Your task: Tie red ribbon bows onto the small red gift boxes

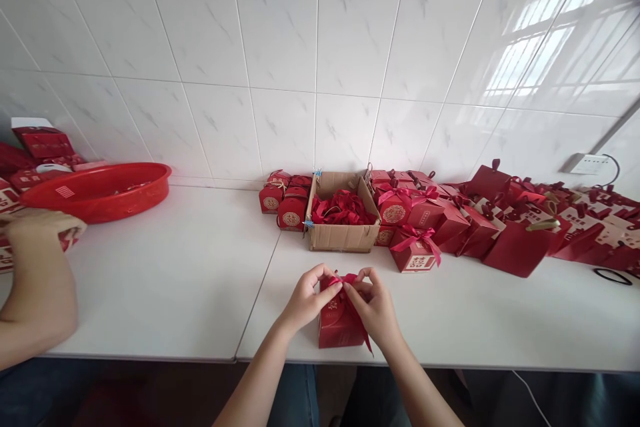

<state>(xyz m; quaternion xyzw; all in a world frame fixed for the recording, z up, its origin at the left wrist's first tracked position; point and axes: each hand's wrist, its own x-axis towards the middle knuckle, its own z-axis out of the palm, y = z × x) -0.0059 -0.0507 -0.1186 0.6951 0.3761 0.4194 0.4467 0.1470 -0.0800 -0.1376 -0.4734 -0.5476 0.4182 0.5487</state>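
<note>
A small red gift box (336, 323) stands on the white table (200, 280) near its front edge. A red ribbon (346, 282) lies across the box top. My left hand (306, 299) pinches the ribbon at the box's upper left. My right hand (375, 303) pinches the same ribbon at the upper right, and one ribbon tail hangs down the box's right side. Both hands have their fingers closed on the ribbon.
A cardboard box (343, 235) full of red ribbons sits behind my hands. Several finished red gift boxes (415, 250) crowd the table to the right and beside the carton. A red plastic basin (97, 190) stands at far left, where another person's arm (35, 287) rests.
</note>
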